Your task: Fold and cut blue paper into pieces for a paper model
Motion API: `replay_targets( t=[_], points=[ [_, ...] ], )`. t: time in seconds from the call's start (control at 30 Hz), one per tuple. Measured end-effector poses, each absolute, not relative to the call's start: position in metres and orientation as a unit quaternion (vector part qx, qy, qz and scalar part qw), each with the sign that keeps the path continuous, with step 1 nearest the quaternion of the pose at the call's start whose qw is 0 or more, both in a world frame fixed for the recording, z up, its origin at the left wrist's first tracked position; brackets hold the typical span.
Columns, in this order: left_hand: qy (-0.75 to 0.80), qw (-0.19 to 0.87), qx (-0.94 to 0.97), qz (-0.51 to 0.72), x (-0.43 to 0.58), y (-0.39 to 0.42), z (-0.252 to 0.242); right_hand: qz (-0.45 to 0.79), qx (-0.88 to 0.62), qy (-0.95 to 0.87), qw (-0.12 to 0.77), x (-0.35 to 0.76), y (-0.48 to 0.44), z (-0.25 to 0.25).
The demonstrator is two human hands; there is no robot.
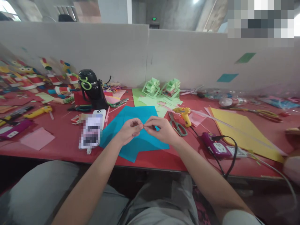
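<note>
My left hand (129, 130) and my right hand (160, 129) meet fingertip to fingertip above sheets of teal paper (131, 147) on the red table (58, 147). Both hands are closed in a pinch. What they pinch between them is too small to name. The teal sheets lie flat, overlapping, directly under both hands. Grey-handled scissors (177, 125) rest just right of my right hand. A yellow glue gun (184, 114) stands behind the scissors.
A phone (92, 131) lies left of the teal paper, a black bottle (92, 88) behind it. Green folded paper pieces (161, 89) sit at the back by the white partition. A yellow sheet (243, 131) and a purple power strip (217, 147) with black cable lie right.
</note>
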State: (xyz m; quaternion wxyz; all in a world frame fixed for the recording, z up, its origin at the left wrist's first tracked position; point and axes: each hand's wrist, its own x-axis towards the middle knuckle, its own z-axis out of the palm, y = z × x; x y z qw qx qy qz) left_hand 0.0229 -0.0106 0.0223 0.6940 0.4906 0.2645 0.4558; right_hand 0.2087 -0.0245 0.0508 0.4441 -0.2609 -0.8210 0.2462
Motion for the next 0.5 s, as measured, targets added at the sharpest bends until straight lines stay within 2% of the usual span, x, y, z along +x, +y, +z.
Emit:
replay_targets(
  t=[0.23, 0.5],
  points=[
    [0.299, 0.682, 0.489, 0.454, 0.026, -0.0126, 0.0244, 0.198, -0.27, -0.819, 0.465, 0.2058, -0.0216, 0.0443],
    [0.27, 0.709, 0.487, 0.433, 0.0247, -0.0139, 0.024, 0.243, -0.295, -0.792, 0.477, 0.2075, -0.018, 0.0454]
  ],
)
